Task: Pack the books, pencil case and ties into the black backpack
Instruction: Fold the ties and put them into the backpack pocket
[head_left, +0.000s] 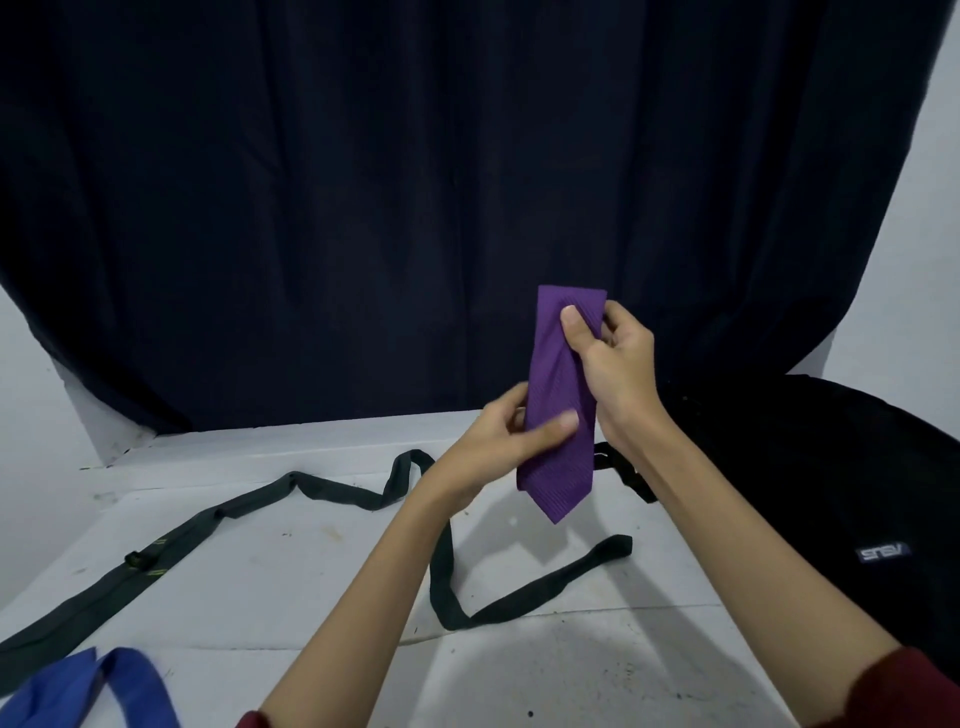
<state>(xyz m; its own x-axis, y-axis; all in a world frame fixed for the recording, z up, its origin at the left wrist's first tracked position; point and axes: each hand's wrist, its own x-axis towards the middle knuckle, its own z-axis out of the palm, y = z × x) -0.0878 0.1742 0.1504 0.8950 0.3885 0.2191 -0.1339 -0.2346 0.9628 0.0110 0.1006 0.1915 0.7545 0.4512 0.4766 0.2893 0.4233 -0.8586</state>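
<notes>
A folded purple tie (561, 395) hangs upright in the air above the white table (291, 571). My right hand (613, 358) pinches its folded top between thumb and fingers. My left hand (511, 436) pinches its lower half, thumb across the front. A long dark green tie (249, 506) lies stretched and looped across the table. A blue tie (98, 686) lies at the near left corner. The black backpack (841, 499) lies at the right, its opening not visible. No books or pencil case are in view.
A dark curtain (415, 182) hangs behind the table, with white wall at both sides. A black backpack strap (628, 470) pokes out beside my right forearm. The table surface is scuffed and speckled.
</notes>
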